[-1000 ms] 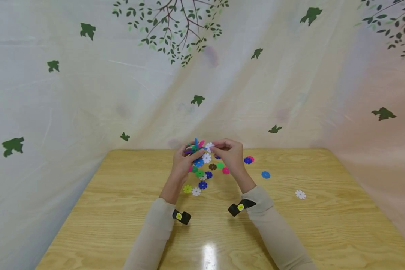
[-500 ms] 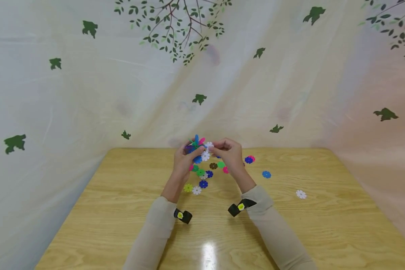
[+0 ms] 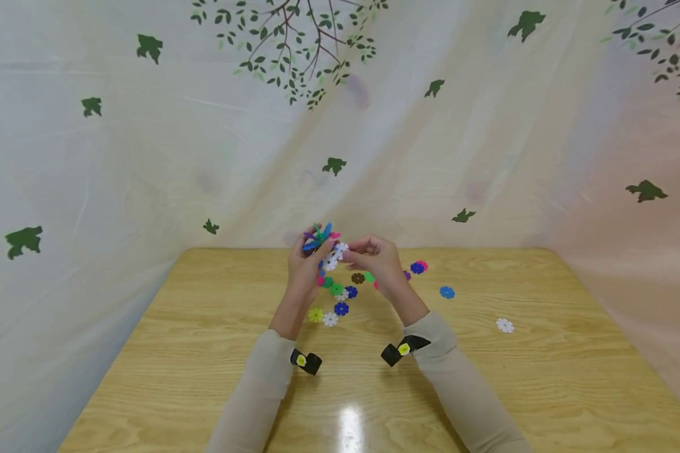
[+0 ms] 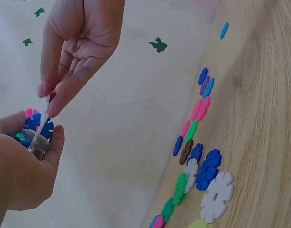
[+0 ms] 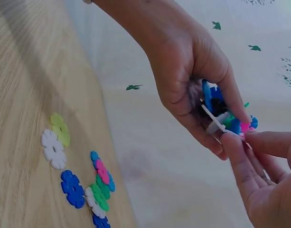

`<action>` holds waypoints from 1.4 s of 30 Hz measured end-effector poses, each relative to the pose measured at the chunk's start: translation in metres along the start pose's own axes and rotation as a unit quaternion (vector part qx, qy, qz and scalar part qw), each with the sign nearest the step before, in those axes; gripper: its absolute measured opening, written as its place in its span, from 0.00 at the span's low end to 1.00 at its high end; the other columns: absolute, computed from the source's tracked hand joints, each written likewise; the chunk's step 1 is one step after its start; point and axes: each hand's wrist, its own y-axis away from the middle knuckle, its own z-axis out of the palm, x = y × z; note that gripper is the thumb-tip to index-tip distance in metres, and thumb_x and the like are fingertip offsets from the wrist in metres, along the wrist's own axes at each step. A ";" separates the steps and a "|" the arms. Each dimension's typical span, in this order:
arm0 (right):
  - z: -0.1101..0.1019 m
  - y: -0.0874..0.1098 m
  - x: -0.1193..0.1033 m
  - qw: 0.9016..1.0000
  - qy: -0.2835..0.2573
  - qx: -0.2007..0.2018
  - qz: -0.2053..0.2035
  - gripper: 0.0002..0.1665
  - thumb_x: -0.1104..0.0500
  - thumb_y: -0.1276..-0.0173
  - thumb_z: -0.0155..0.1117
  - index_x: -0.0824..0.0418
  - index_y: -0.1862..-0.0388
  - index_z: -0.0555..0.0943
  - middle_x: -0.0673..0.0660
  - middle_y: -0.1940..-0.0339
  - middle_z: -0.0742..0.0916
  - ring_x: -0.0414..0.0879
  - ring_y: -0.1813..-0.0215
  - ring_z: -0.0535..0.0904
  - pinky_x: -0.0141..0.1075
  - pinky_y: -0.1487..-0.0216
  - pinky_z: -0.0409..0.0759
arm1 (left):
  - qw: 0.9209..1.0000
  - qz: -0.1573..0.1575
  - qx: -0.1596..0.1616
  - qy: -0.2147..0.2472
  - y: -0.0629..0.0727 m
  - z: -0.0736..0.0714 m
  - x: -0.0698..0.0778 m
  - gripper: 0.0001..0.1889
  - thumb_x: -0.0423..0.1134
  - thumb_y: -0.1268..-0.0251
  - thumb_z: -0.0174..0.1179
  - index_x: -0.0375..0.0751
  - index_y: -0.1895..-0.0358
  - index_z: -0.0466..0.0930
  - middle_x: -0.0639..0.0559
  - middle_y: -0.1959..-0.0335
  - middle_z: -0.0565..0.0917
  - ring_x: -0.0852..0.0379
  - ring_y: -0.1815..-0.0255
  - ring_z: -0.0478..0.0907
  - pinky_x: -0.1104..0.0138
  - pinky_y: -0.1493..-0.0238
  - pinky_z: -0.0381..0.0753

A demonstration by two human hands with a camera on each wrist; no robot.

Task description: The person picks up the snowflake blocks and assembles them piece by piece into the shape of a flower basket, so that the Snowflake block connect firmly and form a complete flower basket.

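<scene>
In the head view my left hand (image 3: 303, 267) holds a cluster of interlocked flower-shaped plastic discs (image 3: 319, 238), blue, green, purple and pink, raised over the far part of the table. Thumb and fingers of my right hand (image 3: 381, 259) pinch a white flower disc (image 3: 342, 250) by its edge. A second white disc (image 3: 330, 262) overlaps it, close to the left thumb. Edge-on in the left wrist view, the pinched white disc (image 4: 45, 105) reaches down to the cluster. Seen from the right wrist, the left palm and fingers wrap the cluster (image 5: 214, 102), hiding part of it.
Loose discs lie on the wooden table (image 3: 204, 377) under the hands, among them a yellow disc (image 3: 315, 315) and a brown disc (image 3: 357, 278). Farther right are a blue disc (image 3: 447, 292) and a white disc (image 3: 505, 325). A printed cloth (image 3: 260, 157) hangs behind the table.
The cluster has turned in my left hand and shifted slightly left and up. My right hand has followed leftward, still pinching the white disc.
</scene>
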 end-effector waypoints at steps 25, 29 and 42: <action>-0.164 -0.005 -0.017 0.883 0.436 -0.171 0.037 0.15 0.68 0.33 0.69 0.76 0.49 0.82 0.71 0.56 0.89 0.59 0.54 0.87 0.44 0.54 0.87 | 0.993 -0.060 -0.044 -0.088 0.002 -0.004 0.001 0.25 0.34 0.33 0.67 0.49 0.33 0.76 0.50 0.57 0.83 0.61 0.64 0.82 0.73 0.70 0.81; -0.191 0.002 -0.012 0.869 0.453 -0.197 0.033 0.15 0.71 0.37 0.71 0.78 0.52 0.82 0.72 0.60 0.88 0.54 0.58 0.86 0.37 0.56 0.86 | 0.990 -0.066 -0.065 -0.106 0.000 -0.007 0.002 0.26 0.35 0.31 0.66 0.49 0.31 0.74 0.50 0.56 0.79 0.61 0.62 0.80 0.73 0.66 0.83; -0.217 0.020 0.015 0.850 0.492 -0.181 0.046 0.13 0.69 0.41 0.76 0.73 0.58 0.85 0.63 0.66 0.88 0.47 0.62 0.80 0.35 0.61 0.81 | 0.986 -0.085 -0.076 -0.123 0.002 -0.008 0.002 0.26 0.36 0.30 0.65 0.51 0.30 0.73 0.47 0.50 0.76 0.57 0.55 0.78 0.71 0.59 0.84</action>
